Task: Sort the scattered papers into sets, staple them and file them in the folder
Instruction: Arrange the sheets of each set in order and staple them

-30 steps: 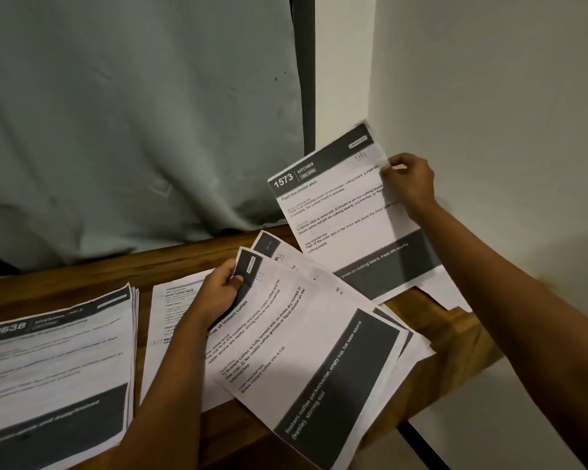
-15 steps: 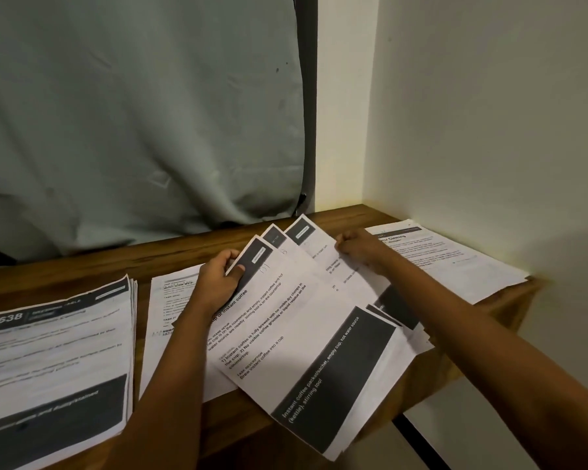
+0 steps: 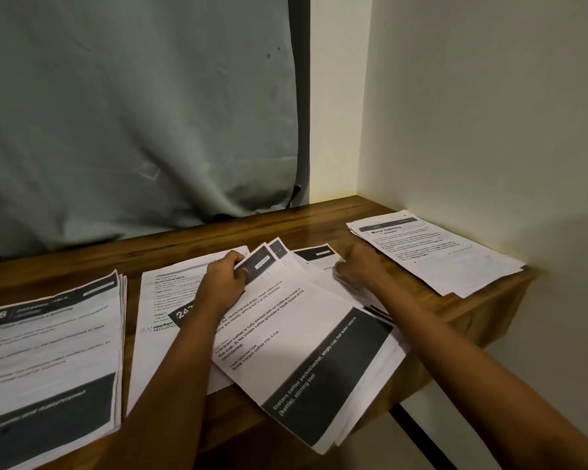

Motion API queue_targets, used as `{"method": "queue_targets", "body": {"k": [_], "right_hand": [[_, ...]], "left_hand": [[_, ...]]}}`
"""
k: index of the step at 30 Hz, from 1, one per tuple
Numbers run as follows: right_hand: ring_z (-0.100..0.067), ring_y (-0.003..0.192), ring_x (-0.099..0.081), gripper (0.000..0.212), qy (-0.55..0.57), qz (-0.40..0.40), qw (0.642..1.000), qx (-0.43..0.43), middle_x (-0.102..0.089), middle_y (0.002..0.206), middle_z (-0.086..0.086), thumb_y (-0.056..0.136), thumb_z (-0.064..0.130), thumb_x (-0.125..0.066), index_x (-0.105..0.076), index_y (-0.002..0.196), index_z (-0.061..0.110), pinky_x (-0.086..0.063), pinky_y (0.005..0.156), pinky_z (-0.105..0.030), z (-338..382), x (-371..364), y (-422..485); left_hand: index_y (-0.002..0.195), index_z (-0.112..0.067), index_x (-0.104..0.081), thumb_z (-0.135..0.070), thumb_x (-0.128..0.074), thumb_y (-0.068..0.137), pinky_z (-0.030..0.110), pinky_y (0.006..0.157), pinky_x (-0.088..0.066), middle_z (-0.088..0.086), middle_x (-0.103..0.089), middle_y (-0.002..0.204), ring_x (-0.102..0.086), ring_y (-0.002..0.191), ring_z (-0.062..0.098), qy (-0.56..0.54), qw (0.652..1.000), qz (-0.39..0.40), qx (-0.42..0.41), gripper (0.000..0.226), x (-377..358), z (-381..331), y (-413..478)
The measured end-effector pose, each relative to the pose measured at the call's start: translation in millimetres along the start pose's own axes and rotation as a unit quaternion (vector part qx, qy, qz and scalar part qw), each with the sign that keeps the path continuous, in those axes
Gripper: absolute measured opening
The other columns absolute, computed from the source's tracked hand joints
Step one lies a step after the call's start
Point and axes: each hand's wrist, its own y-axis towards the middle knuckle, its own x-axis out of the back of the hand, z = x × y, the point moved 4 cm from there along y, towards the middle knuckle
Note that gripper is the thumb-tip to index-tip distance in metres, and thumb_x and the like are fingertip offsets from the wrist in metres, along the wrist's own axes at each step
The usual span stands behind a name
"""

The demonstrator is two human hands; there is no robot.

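A: Start with the big things. What carries the papers?

B: A wooden bench across the middle of the frame, with a grey curtain filling the upper left. On it sit three lots of paper: a thick stack at lower left headed with a number ending 638, a fanned bundle at lower centre hanging over the front edge, and a pile at right centre titled Mirror Cleaning.

A: And what has changed in the last second?

B: The right hand was holding a single sheet numbered 1573 up against the wall. That sheet is no longer raised, and the hand has come down to the upper right of the fan. The right pile was partly hidden by the sheet and now shows plainly.

A: Hand states?

B: The left hand pinches the fan's top corner, thumb over the dark header. The right hand lies curled on the sheets; whether it grips one I cannot tell.

A: What does that mean for the job?

B: Sorting goes on, I judge. No stapler or folder is in view.
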Motion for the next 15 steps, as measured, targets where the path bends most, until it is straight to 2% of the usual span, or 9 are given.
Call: {"method": "queue_targets", "body": {"k": [2,5,9,12,15], "right_hand": [[-0.025,0.101,-0.056,0.023,-0.025,0.003,1.0,-0.017,-0.052,0.093,-0.003,0.081,0.027,-0.07,-0.058,0.094,0.013,-0.045,0.081,-0.029,-1.2,3.9,-2.2],[-0.022,0.107,-0.054,0.04,-0.057,0.016,0.998,-0.033,-0.049,0.098,-0.003,0.083,0.029,-0.072,-0.055,0.112,0.008,-0.037,0.079,-0.023,0.6,9.5,-3.5],[-0.025,0.116,-0.053,0.055,-0.052,0.04,0.995,-0.074,-0.057,0.123,-0.01,0.082,0.032,-0.073,-0.051,0.125,0.005,-0.035,0.083,-0.023,-2.5,13.4,1.9],[-0.028,0.115,-0.054,0.053,-0.01,0.041,0.996,-0.083,-0.058,0.124,-0.012,0.079,0.027,-0.077,-0.056,0.121,0.004,-0.041,0.087,-0.028,-7.1,10.9,6.2],[-0.027,0.105,-0.058,0.037,0.075,0.004,0.994,-0.085,-0.063,0.116,-0.014,0.083,0.019,-0.073,-0.062,0.113,0.002,-0.041,0.074,-0.027,-11.9,13.6,10.0]], "left_hand": [[0.128,-0.017,-0.055,-0.025,-0.055,0.096,0.039,0.087,-0.053,0.009,-0.06,0.127,-0.062,0.106,0.026,0.001,1.0,-0.004,-0.006,0.033,-2.0,-1.3,0.9],[0.128,-0.014,-0.058,-0.022,-0.059,0.094,0.04,0.093,-0.049,0.009,-0.058,0.128,-0.057,0.112,0.026,0.012,1.0,-0.014,-0.022,0.035,-4.0,-3.5,1.7],[0.127,-0.015,-0.06,-0.024,-0.062,0.093,0.04,0.093,-0.05,0.009,-0.059,0.128,-0.057,0.111,0.026,0.005,1.0,-0.014,-0.023,0.036,-4.3,-3.2,2.0],[0.125,-0.016,-0.061,-0.022,-0.065,0.091,0.038,0.089,-0.05,0.008,-0.061,0.126,-0.059,0.11,0.025,-0.013,0.999,-0.028,-0.018,0.035,-3.0,-4.9,0.0],[0.11,-0.02,-0.065,-0.019,-0.068,0.088,0.034,0.081,-0.053,0.004,-0.067,0.107,-0.063,0.098,0.022,-0.061,0.997,-0.05,-0.007,0.022,-1.2,-4.2,-2.9]]}}
